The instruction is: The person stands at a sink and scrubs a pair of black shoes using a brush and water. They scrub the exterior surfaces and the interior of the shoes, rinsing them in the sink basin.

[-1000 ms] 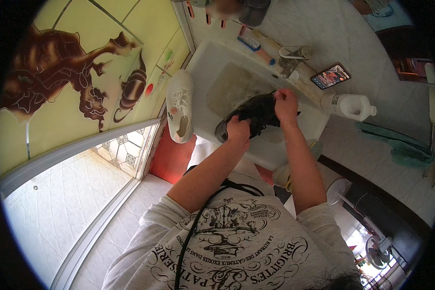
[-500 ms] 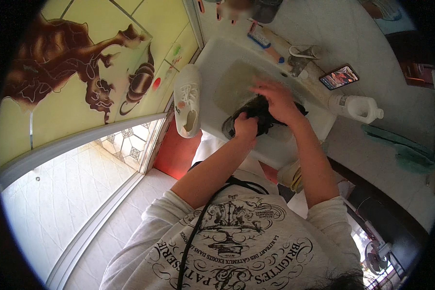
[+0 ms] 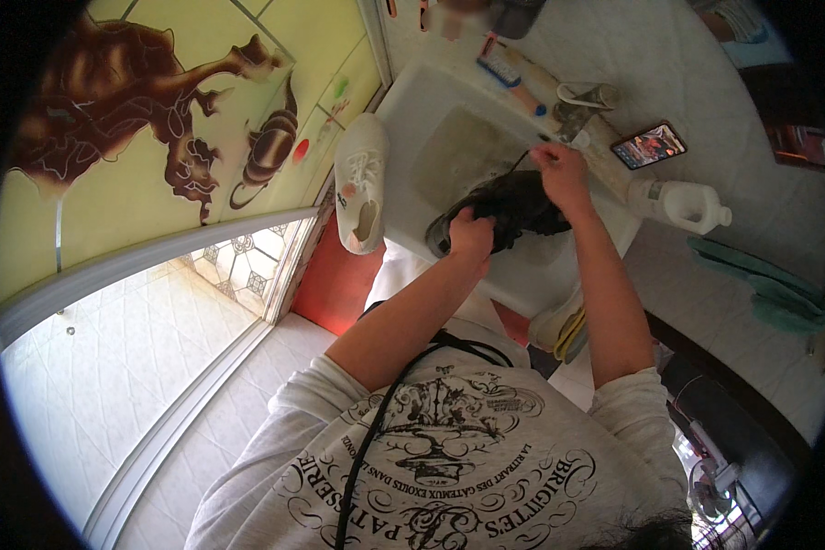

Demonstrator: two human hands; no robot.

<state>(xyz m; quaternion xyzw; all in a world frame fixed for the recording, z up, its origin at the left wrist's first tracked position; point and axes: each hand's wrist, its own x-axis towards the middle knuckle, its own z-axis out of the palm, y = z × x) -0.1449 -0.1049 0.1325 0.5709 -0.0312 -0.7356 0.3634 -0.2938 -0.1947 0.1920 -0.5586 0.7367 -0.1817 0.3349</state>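
Overhead, looking down past the person's grey printed shirt (image 3: 449, 477) onto a white sink (image 3: 412, 101). Both bare forearms reach up from the lower edge into the basin. A black shoe (image 3: 513, 206) lies inside the sink, toward its near right part, resting on the basin floor by the front wall. Left hand (image 3: 472, 234): grip closed around the near end of the black shoe, fingers wrapped over its edge. Right hand (image 3: 559, 170): raised a little above the far side of the shoe, fingertips pinched narrow on a thin dark lace (image 3: 520, 163) that runs down to the shoe. Basin floor looks wet and grey; cannot tell how deep the water is. A white sneaker (image 3: 359, 188) sits on the left rim of the sink, sole side toward the wall, apart from the black shoe. Along the far rim: a brush with a blue head (image 3: 500, 69) and a metal tap (image 3: 582, 101). To the right, on the white tabletop (image 3: 752, 183), a phone (image 3: 649, 145) with a lit screen lies flat, and a white plastic bottle (image 3: 683, 202) lies on its side just beside the sink's right edge. Green cloth (image 3: 765, 289) farther right on the tabletop, well apart from the hands. Yellow wall with a brown painted figure (image 3: 156, 119) on the left; red panel (image 3: 335, 280) under the sink; pale tiled floor (image 3: 110, 367) below.
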